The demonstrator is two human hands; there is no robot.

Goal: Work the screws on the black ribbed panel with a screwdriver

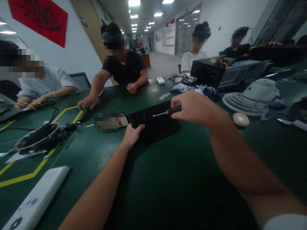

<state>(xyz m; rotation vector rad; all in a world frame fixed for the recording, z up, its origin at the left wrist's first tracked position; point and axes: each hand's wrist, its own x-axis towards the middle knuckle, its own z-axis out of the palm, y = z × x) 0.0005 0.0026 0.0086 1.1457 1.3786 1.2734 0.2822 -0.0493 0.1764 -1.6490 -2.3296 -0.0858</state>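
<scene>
- A white device (40,198) is lying nearest, at the lower left of the green table (182,191).
- The left hand (132,135) is grasping the left edge of a black panel (160,129), its thumb resting on top.
- The panel is lying straight ahead, between the hands, its long axis running left to right with the right end slanting farther away.
- The right hand (192,107) is clasping a screwdriver (174,110) by its handle at the panel's far right corner; the shaft is pointing left, across the panel. This hand is sitting nearer the far edge; whether the tip is touching, one cannot tell.
- A fan (251,95) is standing to the right.
- A co-worker in black (127,68) is sitting opposite.
</scene>
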